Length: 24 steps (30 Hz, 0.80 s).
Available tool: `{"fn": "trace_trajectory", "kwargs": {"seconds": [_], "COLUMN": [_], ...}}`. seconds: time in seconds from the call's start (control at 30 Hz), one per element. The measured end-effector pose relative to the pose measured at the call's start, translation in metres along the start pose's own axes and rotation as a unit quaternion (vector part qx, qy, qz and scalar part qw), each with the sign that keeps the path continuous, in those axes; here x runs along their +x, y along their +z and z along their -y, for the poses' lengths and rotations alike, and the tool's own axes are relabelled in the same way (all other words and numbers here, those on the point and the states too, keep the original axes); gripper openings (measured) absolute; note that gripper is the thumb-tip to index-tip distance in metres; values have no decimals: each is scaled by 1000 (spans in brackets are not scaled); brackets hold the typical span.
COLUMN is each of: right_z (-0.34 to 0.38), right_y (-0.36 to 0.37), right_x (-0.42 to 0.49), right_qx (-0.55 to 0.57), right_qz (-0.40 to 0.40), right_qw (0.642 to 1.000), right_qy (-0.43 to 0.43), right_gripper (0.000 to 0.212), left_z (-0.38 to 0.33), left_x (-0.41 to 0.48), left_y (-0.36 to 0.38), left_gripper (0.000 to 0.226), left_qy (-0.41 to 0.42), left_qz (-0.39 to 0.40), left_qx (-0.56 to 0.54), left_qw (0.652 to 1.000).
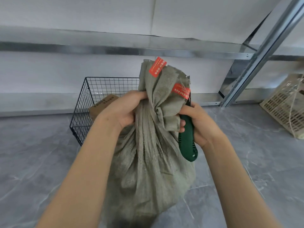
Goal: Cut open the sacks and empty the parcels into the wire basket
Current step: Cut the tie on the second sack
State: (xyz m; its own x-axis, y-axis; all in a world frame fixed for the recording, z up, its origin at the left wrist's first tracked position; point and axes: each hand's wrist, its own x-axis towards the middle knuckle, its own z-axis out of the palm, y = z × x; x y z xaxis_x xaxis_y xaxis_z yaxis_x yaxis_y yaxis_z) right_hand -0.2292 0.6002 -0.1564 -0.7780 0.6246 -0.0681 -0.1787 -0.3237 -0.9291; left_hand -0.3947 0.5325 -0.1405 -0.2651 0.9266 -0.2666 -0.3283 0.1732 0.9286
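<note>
The lower end of the sack (148,153) is running out of the bottom of the frame, so its base is not showing. The sack is standing upright on the grey floor (41,162), in front of the wire basket (92,99), with its long axis running vertically and its gathered neck pointing up and away from the wearer. It is hiding the basket's right side. Two red labels (158,66) are sitting on the loose cloth above the neck; their print is too small to read. The left hand (121,111) is gripping the bunched neck from the left, fingers curled into the cloth. The right hand (199,122) is curling round the green-handled cutter (187,140), fingertips pressing against the sack's folds. The cutter's handle is lying near upright, its butt pointing down towards the wearer and its working end going up behind the neck, where the cloth is mostly covering the blade. A brown parcel (102,104) is lying inside the basket, partly screened by the left hand. A beige slotted crate (286,109) is sitting at the right, cut off by the frame edge, beside a metal shelving upright (256,60).
</note>
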Motion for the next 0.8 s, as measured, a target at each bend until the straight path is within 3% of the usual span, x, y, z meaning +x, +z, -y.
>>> {"fn": "trace_trajectory", "kwargs": {"seconds": [0.1,0.23,0.3,0.4,0.47,0.53,0.67,0.8], "right_z": [0,6,9,14,28,34,23,37], "right_y": [-2,-5,-3,4,10,15,14,23], "right_x": [1,-2,-4,-7,-13,-18,-11,-10], "right_qx": [71,105,77,136,170,183,144,132], "right_qz": [66,72,98,175,137,135,217,220], "right_qw": [995,992,992,975,976,974,966,966], "right_qy": [-21,-12,1,14,9,13,9,-45], "right_gripper": [12,40,35,23,29,31,22,29], "left_z": [-2,1,2,-1,-6,-14,-22,-21], "left_x": [-4,-6,-7,-6,-7,-9,-7,-11], "left_y": [-4,-12,-14,-16,-16,-16,-21,-24], "left_gripper": [22,32,39,48,51,50,27,32], "left_qy": [25,62,71,76,85,96,112,120], "left_qz": [6,39,61,64,62,63,8,-27], "left_qx": [4,-11,-13,-24,-20,0,86,177], "left_qw": [1000,997,995,995,994,993,990,977]}}
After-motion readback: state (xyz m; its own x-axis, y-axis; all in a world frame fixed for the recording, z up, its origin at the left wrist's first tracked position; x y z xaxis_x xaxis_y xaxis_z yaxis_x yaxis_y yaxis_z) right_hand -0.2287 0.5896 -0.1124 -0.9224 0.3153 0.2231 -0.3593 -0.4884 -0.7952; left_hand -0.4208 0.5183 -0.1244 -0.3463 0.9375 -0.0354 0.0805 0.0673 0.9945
